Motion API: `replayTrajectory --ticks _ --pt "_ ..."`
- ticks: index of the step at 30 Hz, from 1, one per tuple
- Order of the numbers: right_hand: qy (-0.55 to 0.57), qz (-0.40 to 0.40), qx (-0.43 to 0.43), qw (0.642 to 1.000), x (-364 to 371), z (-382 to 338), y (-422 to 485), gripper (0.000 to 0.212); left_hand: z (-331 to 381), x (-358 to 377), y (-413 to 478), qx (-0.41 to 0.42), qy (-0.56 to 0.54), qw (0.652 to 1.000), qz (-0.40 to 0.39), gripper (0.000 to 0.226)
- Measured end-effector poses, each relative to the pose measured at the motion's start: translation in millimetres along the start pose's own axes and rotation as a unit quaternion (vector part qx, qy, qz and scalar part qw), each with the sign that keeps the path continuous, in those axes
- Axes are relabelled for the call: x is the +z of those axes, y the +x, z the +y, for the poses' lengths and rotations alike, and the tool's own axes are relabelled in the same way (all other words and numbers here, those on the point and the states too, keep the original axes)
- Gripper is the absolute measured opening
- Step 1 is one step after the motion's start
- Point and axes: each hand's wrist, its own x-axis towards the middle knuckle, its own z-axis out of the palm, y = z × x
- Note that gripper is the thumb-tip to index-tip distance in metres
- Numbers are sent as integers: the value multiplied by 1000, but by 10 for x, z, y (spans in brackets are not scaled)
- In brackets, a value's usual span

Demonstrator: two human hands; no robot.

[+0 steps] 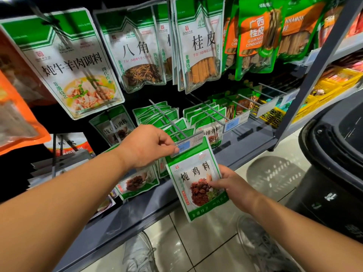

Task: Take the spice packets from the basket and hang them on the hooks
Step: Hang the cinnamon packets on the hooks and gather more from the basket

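My right hand [230,184] pinches the right edge of a green and white spice packet [194,179], held upright with its top at the end of a grey hook [167,120]. My left hand [149,144] grips the price tag holder [187,143] at the tip of that hook. Several matching green packets [157,116] hang further back on the same hook. A dark basket [334,154] stands on the floor at the right; its inside is too dark to make out.
Larger spice packets [68,61] hang on the upper row, close above my arms. More hooks with packets [208,112] run to the right. A grey shelf edge [137,211] lies below my hands. My feet stand on the tiled floor [196,242].
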Motion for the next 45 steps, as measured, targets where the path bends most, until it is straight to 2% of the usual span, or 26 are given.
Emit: replayTrajectory --ticks 9,17,19,23,24,25,27,28,30,34,40,45 --pt "-42 25 -11 999 137 -150 62 26 -4 30 -30 -12 -12 1000 14 13" --pt "-70 34 -13 997 229 -172 299 40 6 53 -51 -26 -28 999 19 9" --pt "-97 66 -11 993 229 -109 447 54 3 66 -53 -32 -31 999 22 10" --pt "-143 114 21 983 166 73 819 122 3 63 -53 -39 -28 999 17 12" --pt "-158 116 27 980 213 -31 780 123 3 62 -50 -41 -29 999 15 12" --pt "-179 120 31 976 263 -130 736 110 1 62 -50 -43 -30 999 15 12" --pt "-232 137 46 962 328 -242 701 71 2 72 -50 -44 -27 998 19 12" --pt "-250 145 56 956 347 -238 725 65 5 76 -54 -46 -29 998 21 12" --pt "-270 153 63 948 379 -225 735 66 15 75 -60 -49 -34 998 22 11" --pt "-269 159 73 947 384 -225 670 47 36 64 -76 -52 -31 998 22 11" --pt "-309 161 76 934 237 -275 531 65 105 29 -99 -48 -1 999 22 14" --pt "-390 161 43 906 93 -399 233 53 162 -18 -169 -28 96 995 24 22"
